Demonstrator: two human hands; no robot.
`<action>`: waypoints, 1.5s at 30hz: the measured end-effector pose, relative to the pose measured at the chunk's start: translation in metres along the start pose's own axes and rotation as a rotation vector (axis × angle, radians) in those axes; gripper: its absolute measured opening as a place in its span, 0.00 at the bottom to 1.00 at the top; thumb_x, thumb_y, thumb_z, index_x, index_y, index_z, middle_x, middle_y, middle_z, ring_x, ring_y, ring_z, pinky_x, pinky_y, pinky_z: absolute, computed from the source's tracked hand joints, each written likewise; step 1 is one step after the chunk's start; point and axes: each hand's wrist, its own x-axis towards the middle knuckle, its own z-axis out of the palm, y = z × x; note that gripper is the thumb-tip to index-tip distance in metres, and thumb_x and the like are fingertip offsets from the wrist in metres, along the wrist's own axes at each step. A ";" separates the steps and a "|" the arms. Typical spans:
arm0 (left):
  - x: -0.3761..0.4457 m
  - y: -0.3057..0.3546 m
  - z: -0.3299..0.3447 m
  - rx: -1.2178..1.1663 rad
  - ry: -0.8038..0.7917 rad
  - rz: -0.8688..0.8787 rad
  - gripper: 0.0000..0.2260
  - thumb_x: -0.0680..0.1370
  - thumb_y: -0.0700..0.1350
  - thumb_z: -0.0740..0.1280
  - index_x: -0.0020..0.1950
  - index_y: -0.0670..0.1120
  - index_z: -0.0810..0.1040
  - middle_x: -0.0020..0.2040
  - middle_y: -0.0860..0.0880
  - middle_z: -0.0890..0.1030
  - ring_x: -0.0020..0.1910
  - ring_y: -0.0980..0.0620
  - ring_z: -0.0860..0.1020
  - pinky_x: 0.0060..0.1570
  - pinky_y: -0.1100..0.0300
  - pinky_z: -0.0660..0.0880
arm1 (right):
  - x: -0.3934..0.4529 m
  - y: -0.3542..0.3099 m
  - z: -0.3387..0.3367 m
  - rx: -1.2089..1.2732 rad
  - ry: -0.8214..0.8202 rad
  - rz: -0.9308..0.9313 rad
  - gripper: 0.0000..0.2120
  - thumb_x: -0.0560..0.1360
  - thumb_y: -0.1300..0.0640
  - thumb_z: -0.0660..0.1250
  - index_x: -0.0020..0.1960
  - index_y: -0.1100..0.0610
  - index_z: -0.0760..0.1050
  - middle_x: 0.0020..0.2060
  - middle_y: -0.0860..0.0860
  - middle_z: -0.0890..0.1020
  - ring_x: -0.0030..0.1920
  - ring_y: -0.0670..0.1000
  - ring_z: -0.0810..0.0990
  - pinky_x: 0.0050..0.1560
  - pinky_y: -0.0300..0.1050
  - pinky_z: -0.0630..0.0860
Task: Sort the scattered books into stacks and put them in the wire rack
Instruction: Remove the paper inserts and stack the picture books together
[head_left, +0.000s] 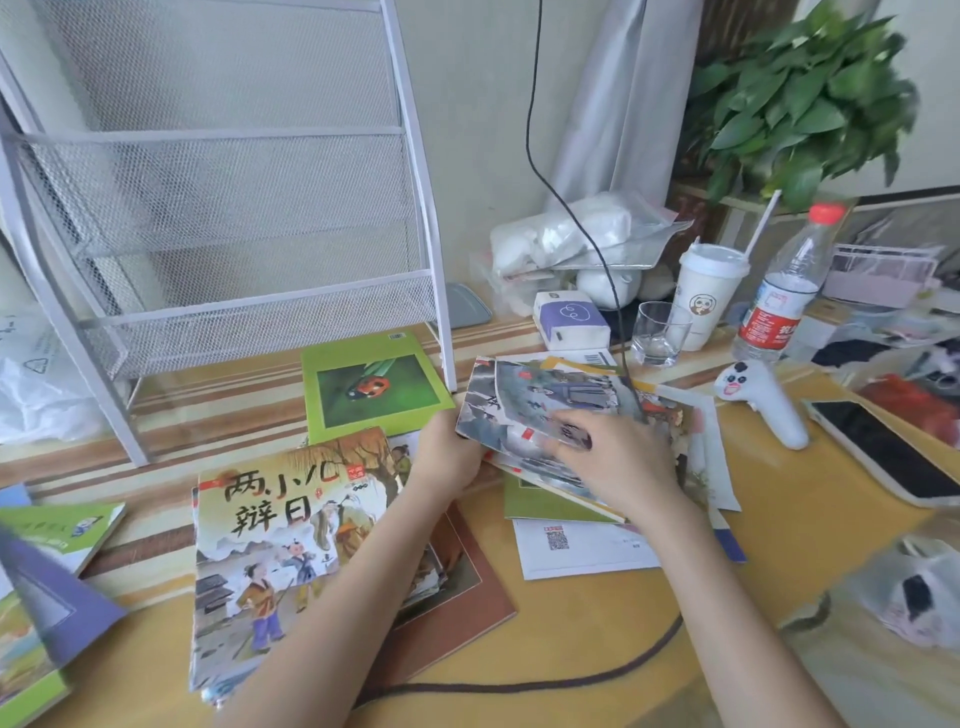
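From the head camera, the person's left hand (448, 453) grips the lower left edge of a small bunch of grey-toned picture books (540, 410), fingers curled under it, lifting that side off the table (597, 623). The right hand (615, 460) lies on top of the same bunch, fingers bent over the covers and pressing them together. Beneath lie more scattered books and a white sheet with a QR code (576, 551). To the left, a stack topped by a cover with large Chinese characters (291, 551) rests on a brown book (462, 587). A green ladybird book (371, 384) lies at the foot of the white wire rack (234, 234), whose shelves hold no books. A glass (658, 332), a lidded cup (709, 291) and a water bottle (782, 291) stand behind
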 end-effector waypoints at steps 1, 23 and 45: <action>-0.001 0.002 -0.001 -0.048 0.006 -0.014 0.05 0.67 0.43 0.61 0.33 0.43 0.70 0.29 0.48 0.73 0.30 0.50 0.68 0.28 0.62 0.65 | -0.002 -0.001 0.000 0.011 -0.027 -0.005 0.25 0.72 0.30 0.57 0.66 0.36 0.68 0.53 0.44 0.82 0.54 0.52 0.79 0.45 0.45 0.74; -0.013 0.017 0.010 -0.798 -0.156 -0.008 0.16 0.80 0.42 0.63 0.67 0.47 0.66 0.55 0.42 0.81 0.47 0.46 0.83 0.37 0.53 0.79 | 0.002 -0.049 0.040 0.406 0.020 -0.211 0.24 0.81 0.50 0.54 0.75 0.39 0.52 0.75 0.44 0.59 0.74 0.49 0.59 0.69 0.64 0.59; 0.007 -0.002 -0.052 -0.421 0.252 -0.128 0.19 0.67 0.43 0.66 0.56 0.40 0.74 0.48 0.45 0.81 0.42 0.47 0.80 0.38 0.56 0.78 | 0.036 0.015 0.036 0.025 0.162 0.244 0.24 0.76 0.40 0.60 0.65 0.53 0.73 0.62 0.55 0.72 0.65 0.57 0.68 0.62 0.59 0.67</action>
